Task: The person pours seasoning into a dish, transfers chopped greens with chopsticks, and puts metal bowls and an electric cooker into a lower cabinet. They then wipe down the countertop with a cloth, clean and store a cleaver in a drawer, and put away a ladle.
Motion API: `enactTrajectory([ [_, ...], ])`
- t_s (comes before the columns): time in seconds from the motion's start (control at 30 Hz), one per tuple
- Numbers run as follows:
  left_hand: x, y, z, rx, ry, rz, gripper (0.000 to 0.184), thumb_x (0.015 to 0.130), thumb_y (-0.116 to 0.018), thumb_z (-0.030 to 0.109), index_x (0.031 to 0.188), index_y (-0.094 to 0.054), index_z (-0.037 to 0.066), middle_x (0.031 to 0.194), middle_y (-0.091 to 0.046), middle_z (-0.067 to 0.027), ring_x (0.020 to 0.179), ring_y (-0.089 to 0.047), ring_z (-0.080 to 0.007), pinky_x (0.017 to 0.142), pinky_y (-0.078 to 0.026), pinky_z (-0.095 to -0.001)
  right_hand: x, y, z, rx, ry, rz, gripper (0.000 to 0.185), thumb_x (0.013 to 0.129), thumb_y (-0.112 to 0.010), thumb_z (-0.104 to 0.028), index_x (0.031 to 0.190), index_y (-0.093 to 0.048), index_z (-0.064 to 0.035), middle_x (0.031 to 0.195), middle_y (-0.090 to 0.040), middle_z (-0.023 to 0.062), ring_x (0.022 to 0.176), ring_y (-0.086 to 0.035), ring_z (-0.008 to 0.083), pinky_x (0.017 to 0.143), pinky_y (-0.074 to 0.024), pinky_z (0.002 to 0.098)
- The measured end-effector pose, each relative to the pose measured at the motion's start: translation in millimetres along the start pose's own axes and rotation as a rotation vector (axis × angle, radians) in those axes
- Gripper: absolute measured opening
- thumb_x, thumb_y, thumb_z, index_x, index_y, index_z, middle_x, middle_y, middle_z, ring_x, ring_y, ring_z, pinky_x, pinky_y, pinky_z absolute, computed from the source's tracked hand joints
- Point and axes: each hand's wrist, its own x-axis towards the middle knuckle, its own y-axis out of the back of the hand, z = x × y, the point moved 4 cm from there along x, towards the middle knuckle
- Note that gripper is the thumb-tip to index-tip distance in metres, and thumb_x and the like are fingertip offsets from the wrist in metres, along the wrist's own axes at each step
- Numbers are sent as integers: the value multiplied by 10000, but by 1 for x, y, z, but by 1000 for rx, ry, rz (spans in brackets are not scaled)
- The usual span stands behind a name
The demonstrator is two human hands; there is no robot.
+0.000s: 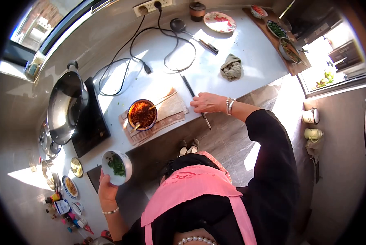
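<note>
My left hand (pixel 106 191) grips a white bowl (pixel 128 165) by its side, tilted, with green leafy pieces (pixel 117 165) inside. My right hand (pixel 209 103) is closed around dark chopsticks (pixel 188 86) with silvery ends, at the counter's front edge. Between the hands, a blue-rimmed bowl (pixel 130 118) of red chili mixture (pixel 144 113) stands on a brownish patterned cloth (pixel 171 119). A light-coloured utensil handle (pixel 162 100) leans out of that bowl. Beyond my right hand lies a crumpled grey-green rag (pixel 231 67).
At left, a large wok (pixel 64 107) stands by a black cooktop (pixel 94 126). A power cable (pixel 128 61), a ladle (pixel 178 25) and a floral plate (pixel 219 22) lie toward the wall. Food bowls sit on a wooden board (pixel 268 30). Bottles and dishes crowd the lower left.
</note>
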Motion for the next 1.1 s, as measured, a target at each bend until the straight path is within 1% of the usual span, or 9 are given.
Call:
enactTrajectory([
  [0.2, 19, -35, -14, 35, 67, -114, 603, 703, -640, 80, 1246, -383, 25, 1179, -506, -85, 1088, -507, -227, 931, -427, -364, 6, 2, -6, -7, 84, -78, 40, 760, -517, -153, 746, -540, -124, 864, -499, 10, 821, -532, 154, 646, -464, 283],
  [0.33, 33, -50, -18, 88, 75, -151, 582, 720, -616, 87, 1248, -377, 30, 1170, -506, -76, 1082, -507, -216, 911, -435, -351, 0, 28, -23, 200, -82, -31, 61, 777, -488, -113, 835, -483, -94, 807, -500, 54, 811, -559, 205, 677, -484, 317],
  [0.57, 70, -138, -32, 217, 87, -267, 550, 746, -535, 73, 1267, -362, 48, 1177, -497, -75, 1095, -502, -212, 889, -462, -364, -93, 138, -40, 925, -615, 878, 173, 777, -584, -9, 946, -566, -39, 882, -603, 63, 691, -565, 126, 614, -472, 251],
  [0.63, 85, -182, -48, 228, 82, -305, 537, 761, -493, 54, 1280, -354, 47, 1193, -484, -89, 1093, -507, -218, 851, -493, -363, -145, 138, -17, 891, -789, 1133, 130, 830, -579, -55, 950, -620, -22, 848, -582, 32, 681, -503, 89, 618, -434, 219],
  [0.73, 106, -265, -76, 402, 104, -274, 455, 799, -462, 88, 1248, -397, 60, 1057, -559, -86, 869, -619, -178, 688, -558, -316, -239, 162, 14, 766, -1060, 1185, 283, 917, -428, -219, 857, -611, -12, 896, -557, 1, 590, -447, 45, 524, -389, 183],
  [0.93, 126, -435, -142, 596, 0, -308, 394, 822, -502, 146, 1206, -475, 63, 930, -599, -74, 759, -634, -156, 641, -557, -291, -434, 181, 25, 272, -1463, 1340, 111, 851, -519, -118, 895, -605, -65, 756, -563, 7, 513, -465, 67, 478, -361, 194],
  [1.03, 135, -500, -176, 626, -25, -369, 371, 825, -507, 157, 1182, -502, 56, 895, -605, -65, 741, -631, -150, 629, -554, -286, -476, 201, 31, 402, -1203, 1545, 255, 900, -460, -262, 949, -569, -37, 796, -596, 74, 542, -514, 156, 532, -418, 246],
  [1.07, 138, -521, -186, 623, -32, -392, 365, 825, -508, 160, 1174, -510, 53, 884, -606, -62, 737, -630, -149, 627, -553, -284, -478, 206, 34, 794, -960, 1700, 336, 916, -432, -316, 938, -561, -7, 797, -591, 92, 549, -523, 166, 535, -424, 248],
  [1.1, 136, -542, -194, 640, -16, -384, 362, 835, -493, 177, 1174, -511, 52, 903, -602, -61, 729, -630, -152, 634, -549, -289, -484, 203, 37, 863, -1000, 1735, 430, 929, -390, -360, 928, -545, 41, 779, -572, 107, 555, -525, 169, 536, -430, 253],
])
